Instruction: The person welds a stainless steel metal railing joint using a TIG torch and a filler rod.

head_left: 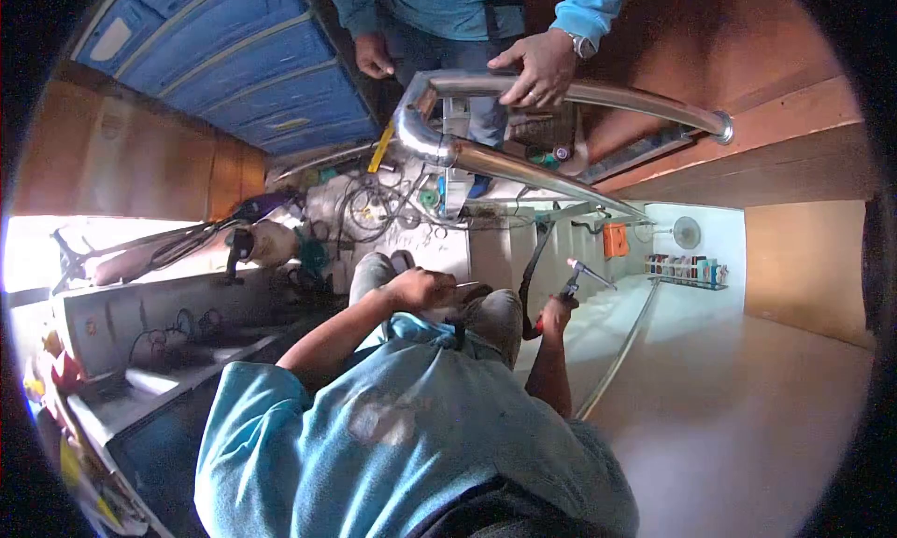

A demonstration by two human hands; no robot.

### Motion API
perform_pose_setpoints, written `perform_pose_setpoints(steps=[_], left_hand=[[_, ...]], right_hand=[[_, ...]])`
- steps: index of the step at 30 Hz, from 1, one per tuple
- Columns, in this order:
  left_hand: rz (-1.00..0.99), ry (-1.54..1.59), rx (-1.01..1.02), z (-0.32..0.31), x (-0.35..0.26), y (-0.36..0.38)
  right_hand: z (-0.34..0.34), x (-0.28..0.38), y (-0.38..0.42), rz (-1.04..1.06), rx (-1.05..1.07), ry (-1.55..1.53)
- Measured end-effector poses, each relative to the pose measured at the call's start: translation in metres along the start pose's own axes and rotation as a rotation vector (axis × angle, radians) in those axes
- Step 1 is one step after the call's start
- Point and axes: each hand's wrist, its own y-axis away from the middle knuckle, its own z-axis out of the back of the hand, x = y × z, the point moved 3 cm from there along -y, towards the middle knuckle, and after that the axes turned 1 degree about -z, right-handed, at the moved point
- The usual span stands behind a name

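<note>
My right hand [558, 314] is closed around a TIG welding torch [572, 286], its pale nozzle pointing up and its long cap slanting off to the right. My left hand [416, 289] is closed at knee height, with a thin filler rod [467, 285] sticking out to the right. Ahead of both hands is a polished metal handrail [523, 171] with a rounded elbow at its left end. Neither hand touches it. A co-worker's hand [542, 68], wearing a watch and ring, rests on the handrail's upper tube; the co-worker's other hand [374, 55] hangs left of it.
Cables [369, 206] and small tools litter the floor ahead. Blue panels [252, 66] stand upper left, and a brown wooden ledge [794, 118] runs upper right. An orange box [615, 240], a fan [687, 232] and a rack of bottles [687, 271] are on the right.
</note>
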Motion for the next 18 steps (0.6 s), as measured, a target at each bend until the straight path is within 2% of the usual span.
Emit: perform_pose_setpoints(steps=[1,4,6,8,10,12,13,14,16,17,18], left_hand=[[-0.084,0.062,-0.137,-0.017,0.016,-0.001],[-0.123,0.021,-0.233,-0.007,-0.007,0.018],[0.0,0.056,-0.127,0.022,-0.045,0.039],[-0.129,0.087,-0.255,0.021,-0.047,0.041],[-0.232,0.072,-0.394,0.021,-0.05,0.039],[-0.196,0.151,-0.357,0.023,-0.053,0.036],[-0.174,0.194,-0.335,0.023,-0.052,0.035],[-0.201,0.147,-0.402,0.017,-0.046,0.028],[-0.094,0.075,-0.371,0.043,-0.095,0.037],[-0.149,0.052,-0.361,0.032,-0.089,0.027],[-0.226,0.032,-0.362,0.038,-0.108,0.025]], right_hand=[[0.009,0.025,0.018,0.012,0.011,0.062],[0.026,0.049,0.034,0.66,-0.061,0.392],[0.05,0.082,0.063,0.456,0.151,0.295],[0.085,0.14,0.122,0.398,0.314,0.142],[0.109,0.184,0.164,0.497,0.431,-0.07],[0.123,0.213,0.19,0.505,0.573,-0.316],[0.133,0.238,0.213,0.592,0.614,-0.355],[0.142,0.263,0.235,0.677,0.653,-0.397],[0.161,0.307,0.275,0.848,0.724,-0.41],[0.168,0.325,0.294,0.891,0.737,-0.435],[0.174,0.341,0.311,0.937,0.746,-0.46]])
